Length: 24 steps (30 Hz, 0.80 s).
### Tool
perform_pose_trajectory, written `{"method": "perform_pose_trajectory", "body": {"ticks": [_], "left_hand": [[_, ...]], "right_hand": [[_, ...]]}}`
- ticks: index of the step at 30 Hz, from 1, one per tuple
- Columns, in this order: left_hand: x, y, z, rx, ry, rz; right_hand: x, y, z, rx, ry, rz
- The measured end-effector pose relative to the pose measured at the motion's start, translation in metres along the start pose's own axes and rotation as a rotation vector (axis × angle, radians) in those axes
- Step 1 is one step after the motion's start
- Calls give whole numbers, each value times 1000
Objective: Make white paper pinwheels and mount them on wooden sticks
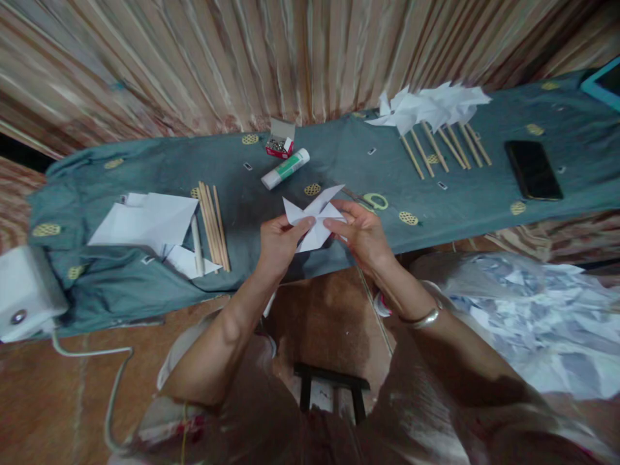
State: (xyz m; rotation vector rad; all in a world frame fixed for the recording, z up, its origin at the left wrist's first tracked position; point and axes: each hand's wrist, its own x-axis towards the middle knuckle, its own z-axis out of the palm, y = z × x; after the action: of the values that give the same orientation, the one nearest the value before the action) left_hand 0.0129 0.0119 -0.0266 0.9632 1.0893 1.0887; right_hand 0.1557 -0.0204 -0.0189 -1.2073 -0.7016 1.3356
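Observation:
Both my hands hold a white paper pinwheel shape (314, 216) just above the near edge of a long table covered in teal cloth (145, 168). My left hand (278, 242) pinches the paper's left side with thumb and fingers closed on it. My right hand (361, 232) pinches its right side, a metal bangle on that wrist. The paper has pointed folded flaps sticking up and to the right.
On the cloth lie a glue stick (285, 168), a small red box of pins (279, 145), green-handled scissors (372, 201), wooden sticks (213, 223), white paper sheets (145, 223), finished paper pinwheels on sticks (436, 123) and a black phone (533, 170). A white device (24, 294) sits at left.

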Motion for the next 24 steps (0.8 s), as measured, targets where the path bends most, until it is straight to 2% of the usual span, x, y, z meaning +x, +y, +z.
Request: {"method": "perform_pose_trajectory", "body": {"ticks": [8, 20, 24], "left_hand": [[-2, 3, 8, -231, 18, -102], [-3, 5, 10, -244, 9, -121], [-2, 7, 10, -286, 6, -123]], "right_hand": [[-2, 3, -2, -41, -43, -25], [0, -3, -2, -126, -32, -78], [4, -3, -4, -180, 6, -154]]}}
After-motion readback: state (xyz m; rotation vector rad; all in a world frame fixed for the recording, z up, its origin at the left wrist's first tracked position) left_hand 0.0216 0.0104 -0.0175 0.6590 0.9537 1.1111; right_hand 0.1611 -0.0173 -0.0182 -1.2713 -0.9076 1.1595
